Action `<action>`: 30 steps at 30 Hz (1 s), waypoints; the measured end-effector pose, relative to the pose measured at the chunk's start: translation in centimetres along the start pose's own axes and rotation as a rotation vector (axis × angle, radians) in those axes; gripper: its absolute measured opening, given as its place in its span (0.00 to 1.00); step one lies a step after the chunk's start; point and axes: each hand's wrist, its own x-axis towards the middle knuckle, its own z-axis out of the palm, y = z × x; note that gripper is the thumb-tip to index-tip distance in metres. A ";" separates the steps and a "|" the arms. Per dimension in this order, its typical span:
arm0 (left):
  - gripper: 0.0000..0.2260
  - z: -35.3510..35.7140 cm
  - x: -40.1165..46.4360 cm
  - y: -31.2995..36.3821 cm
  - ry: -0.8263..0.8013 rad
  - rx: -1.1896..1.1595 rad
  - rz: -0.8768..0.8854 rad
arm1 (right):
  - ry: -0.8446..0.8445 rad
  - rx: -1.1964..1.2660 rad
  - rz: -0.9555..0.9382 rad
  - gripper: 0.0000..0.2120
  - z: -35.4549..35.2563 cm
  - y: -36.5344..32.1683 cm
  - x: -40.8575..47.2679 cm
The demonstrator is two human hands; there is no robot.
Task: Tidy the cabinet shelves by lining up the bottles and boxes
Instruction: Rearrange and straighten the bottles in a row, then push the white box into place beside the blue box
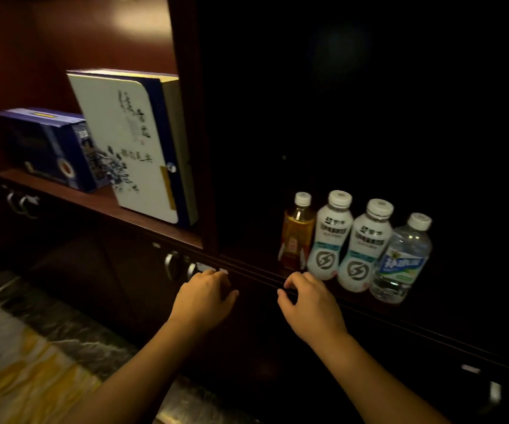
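Four bottles stand upright in a row on the right shelf [247,255], close to its front edge, each touching or just beside its neighbour. From the left end: amber bottle [296,232], white cap, tea-coloured liquid; first white bottle [330,237], lightning mark on label; second white bottle [363,247], same label; clear water bottle [401,261], blue and green label, nearest the front edge. The row runs slightly diagonal to the shelf's front edge. The rest of this compartment is too dark to read.

Left shelf [100,200], separated by a dark upright divider [199,148]: large white box [130,142] with ink lettering and blue spine stands on edge at the right end, against the divider, leaning a little. Blue box [45,148] stands just left of it, at the shelf's front edge, its right end behind the white box's lower corner.

Left hand [204,296]: fingers loosely curled, holding nothing, fingertips at the front moulding below the divider; contact cannot be confirmed. Right hand [311,301]: fingers loosely curled, holding nothing, at the front edge of the right shelf, just left of and below the bottles, apart from them.

Below the shelves: dark cabinet doors with metal handles [172,264]. Marbled floor [17,362] at lower left.
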 end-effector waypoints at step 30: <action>0.38 -18.5 19.1 -34.2 0.211 0.147 -0.141 | 0.117 0.026 0.458 0.39 16.0 -25.9 22.3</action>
